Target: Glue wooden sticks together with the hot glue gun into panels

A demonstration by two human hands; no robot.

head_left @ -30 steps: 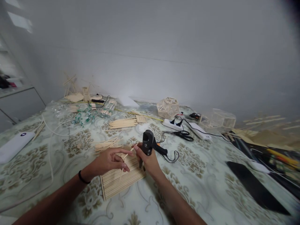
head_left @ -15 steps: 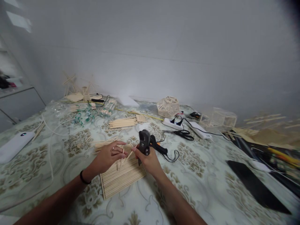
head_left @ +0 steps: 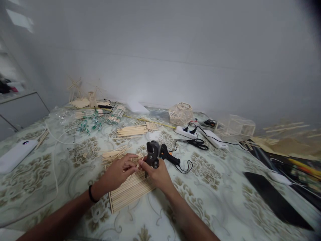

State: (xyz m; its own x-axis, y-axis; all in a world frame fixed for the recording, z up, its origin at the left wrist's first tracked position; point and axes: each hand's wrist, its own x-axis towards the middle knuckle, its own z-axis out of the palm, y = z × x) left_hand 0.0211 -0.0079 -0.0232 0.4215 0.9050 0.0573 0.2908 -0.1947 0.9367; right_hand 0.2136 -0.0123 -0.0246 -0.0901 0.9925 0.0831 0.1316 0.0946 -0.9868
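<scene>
My right hand is closed round a dark cutter tool that points upward, its thumb and fingertip meeting my left fingers. My left hand has its fingers pinched on thin wooden sticks, mostly hidden between the two hands. Both hands are over a flat panel of wooden sticks laid side by side, with a cross stick along its left edge. Behind my left hand lies a loose pile of sticks. A black glue gun rests just beyond my right hand.
Scissors and a white power strip with plugged cords lie behind the glue gun. More sticks lie at centre back. A stick-built ball stands by the wall. A black flat slab is at right, a white device at left.
My hands have come together; my left fingers now touch my right fingertips. The cutter has shifted slightly left and down. The sticks between the hands are now less visible.
</scene>
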